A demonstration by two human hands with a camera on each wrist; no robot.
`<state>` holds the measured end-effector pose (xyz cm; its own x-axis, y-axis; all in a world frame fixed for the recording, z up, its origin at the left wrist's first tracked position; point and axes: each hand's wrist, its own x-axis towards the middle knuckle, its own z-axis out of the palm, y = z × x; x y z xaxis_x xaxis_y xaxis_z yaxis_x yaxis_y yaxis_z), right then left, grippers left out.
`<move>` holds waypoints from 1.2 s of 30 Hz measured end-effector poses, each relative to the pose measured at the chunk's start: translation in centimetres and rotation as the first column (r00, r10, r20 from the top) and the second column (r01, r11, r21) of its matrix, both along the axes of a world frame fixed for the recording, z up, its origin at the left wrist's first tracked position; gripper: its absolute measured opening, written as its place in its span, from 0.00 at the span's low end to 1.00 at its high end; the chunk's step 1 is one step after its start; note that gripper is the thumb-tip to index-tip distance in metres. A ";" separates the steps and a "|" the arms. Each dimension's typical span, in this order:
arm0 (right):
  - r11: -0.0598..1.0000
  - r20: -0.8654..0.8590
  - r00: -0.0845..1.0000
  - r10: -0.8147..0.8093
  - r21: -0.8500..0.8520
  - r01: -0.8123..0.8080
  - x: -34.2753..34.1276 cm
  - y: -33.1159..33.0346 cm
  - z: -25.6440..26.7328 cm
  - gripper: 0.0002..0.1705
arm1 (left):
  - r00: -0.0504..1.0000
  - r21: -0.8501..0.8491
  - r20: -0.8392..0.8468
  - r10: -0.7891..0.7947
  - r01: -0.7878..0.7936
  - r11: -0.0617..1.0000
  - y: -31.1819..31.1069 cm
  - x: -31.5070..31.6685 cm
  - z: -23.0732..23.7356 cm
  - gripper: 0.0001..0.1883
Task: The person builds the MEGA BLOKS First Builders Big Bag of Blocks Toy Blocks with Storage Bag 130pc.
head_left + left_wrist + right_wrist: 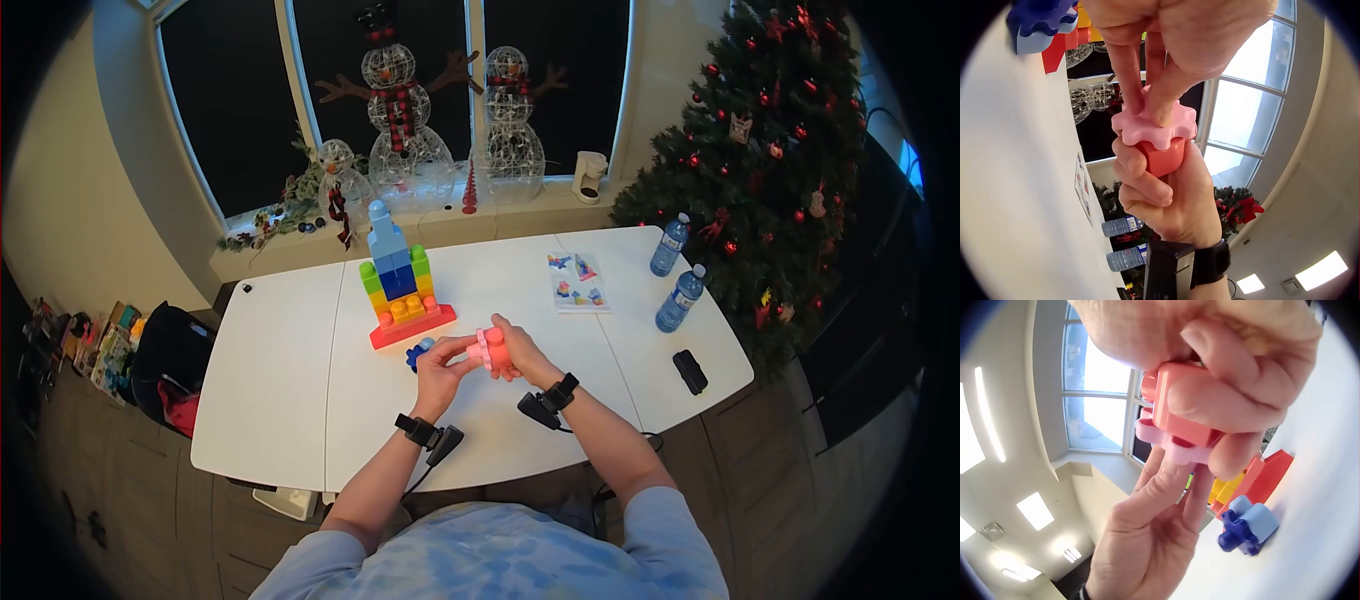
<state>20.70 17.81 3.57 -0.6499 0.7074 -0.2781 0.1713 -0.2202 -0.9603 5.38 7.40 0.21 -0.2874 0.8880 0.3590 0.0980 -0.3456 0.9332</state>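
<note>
In front of the body both hands meet at one small toy piece. My right hand [522, 352] grips a red building block [1185, 387], its fingers curled round the sides. A pink gear [1157, 128] lies against one face of that block. The thumb and fingers of my left hand [440, 372] pinch the gear at its middle. Just past the left hand on the table, a dark blue gear [1238, 531] is joined to a light blue block [1261, 522]. Behind it stands a block tower [397, 280] on a long red base [412, 327].
The white table [270, 380] carries a picture sheet [578, 282] at the back. Two water bottles [670, 245] and a black case [690, 371] are on the right. Snowman figures [408, 150] line the sill, and a decorated tree [760, 150] stands beside the table.
</note>
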 end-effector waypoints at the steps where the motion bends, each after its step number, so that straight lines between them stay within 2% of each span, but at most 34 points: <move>1: 1.000 -0.001 1.000 -0.001 0.000 0.001 0.0 0.2 0.1 0.38 | 1.000 0.000 -0.001 -0.001 0.001 1.000 0.0 -0.1 -0.3 0.20; 3: 0.990 0.196 0.980 0.022 0.131 -0.048 0.0 0.8 0.1 0.41 | 0.999 -0.057 -0.020 0.032 -0.033 0.998 0.1 -0.2 -0.8 0.19; 4: 0.990 0.194 0.981 0.022 0.132 -0.048 -0.2 1.1 -0.6 0.41 | 0.999 -0.056 -0.022 0.032 -0.033 0.998 0.3 -0.3 -1.0 0.19; 5: 0.945 0.174 0.981 -0.086 0.325 0.025 -0.5 1.3 -1.5 0.39 | 0.997 -0.059 -0.046 0.059 -0.062 0.996 0.4 -0.3 -1.3 0.18; 6: 0.858 0.133 0.973 -0.187 0.505 0.096 -0.7 1.6 -2.4 0.38 | 0.994 -0.060 -0.068 0.088 -0.092 0.994 0.5 -0.4 -1.5 0.17; 7: 0.857 0.133 0.974 -0.183 0.507 0.092 -0.6 1.7 -2.5 0.38 | 0.993 -0.058 -0.068 0.092 -0.096 0.994 0.5 -0.5 -1.7 0.17; 9: 0.947 0.025 1.000 -0.014 0.321 0.005 -0.3 2.1 -2.7 0.30 | 0.987 -0.119 -0.087 0.139 -0.148 0.982 0.7 -0.9 -2.1 0.17; 10: 0.947 0.025 1.000 -0.010 0.321 0.001 -0.3 2.1 -3.4 0.30 | 0.986 -0.119 -0.087 0.143 -0.153 0.981 0.8 -1.0 -2.2 0.17; 11: 0.852 0.045 0.999 0.027 0.522 -0.046 -0.4 2.0 -4.3 0.30 | 0.979 -0.140 -0.152 0.139 -0.161 0.977 0.9 -1.1 -2.4 0.18; 12: 0.713 0.071 0.996 0.057 0.696 -0.090 -0.4 2.1 -5.0 0.32 | 0.968 -0.162 -0.216 0.131 -0.168 0.972 0.9 -1.2 -2.6 0.19; 16: 0.707 0.156 0.981 0.115 0.680 -0.192 -0.1 3.5 -4.9 0.36 | 0.972 -0.198 -0.235 0.020 -0.068 0.978 0.7 -1.8 -1.7 0.25; 18: 0.782 0.226 0.972 0.059 0.595 -0.186 0.1 3.6 -4.1 0.34 | 0.836 -0.156 -0.526 0.160 -0.279 0.947 0.2 -3.3 -0.5 0.32; 19: 0.783 0.225 0.972 0.063 0.593 -0.188 0.2 4.1 -4.5 0.34 | 0.835 -0.159 -0.526 0.161 -0.282 0.946 0.1 -4.4 -0.4 0.32; 21: 0.801 0.186 0.979 0.087 0.571 -0.179 0.2 5.7 -5.9 0.35 | 0.634 0.031 -0.721 0.279 -0.373 0.927 -0.1 -7.1 -0.1 0.39; 22: 0.800 0.184 0.979 0.089 0.572 -0.180 0.3 6.1 -6.3 0.35 | 0.667 -0.100 -0.731 0.141 -0.310 0.946 -0.7 -7.9 1.1 0.45; 23: 0.824 0.136 0.985 0.108 0.542 -0.165 0.4 6.5 -6.7 0.34 | 0.666 -0.097 -0.732 0.145 -0.312 0.945 -0.7 -8.7 1.6 0.45; 25: 0.847 0.087 0.988 0.127 0.508 -0.154 0.6 7.3 -7.3 0.33 | 0.647 -0.185 -0.760 -0.066 -0.118 0.976 -0.9 -9.6 2.1 0.49; 26: 0.873 0.097 0.981 0.166 0.449 -0.192 0.6 7.7 -7.5 0.33 | 0.646 -0.185 -0.760 -0.065 -0.120 0.975 -0.7 -9.7 2.2 0.49; 28: 0.893 0.105 0.973 0.206 0.386 -0.231 0.9 8.1 -7.8 0.32 | 0.537 -0.203 -0.829 -0.153 -0.035 0.979 -0.5 -9.8 2.1 0.49; 30: 0.943 0.009 0.974 0.225 0.250 -0.220 1.1 8.2 -7.7 0.32 | 0.555 -0.230 -0.814 -0.169 -0.040 0.972 -0.2 -9.5 1.4 0.46; 36: 0.934 -0.014 0.982 0.189 0.312 -0.175 1.5 8.1 -8.6 0.32 | 0.637 -0.300 -0.752 -0.172 -0.098 0.949 -0.6 -9.2 0.6 0.39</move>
<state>22.15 25.95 -5.04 -0.7819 0.6224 -0.0344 0.1379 0.1188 -0.9833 -3.77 6.76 0.76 0.0045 0.9870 0.1608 0.8100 -0.0979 0.5782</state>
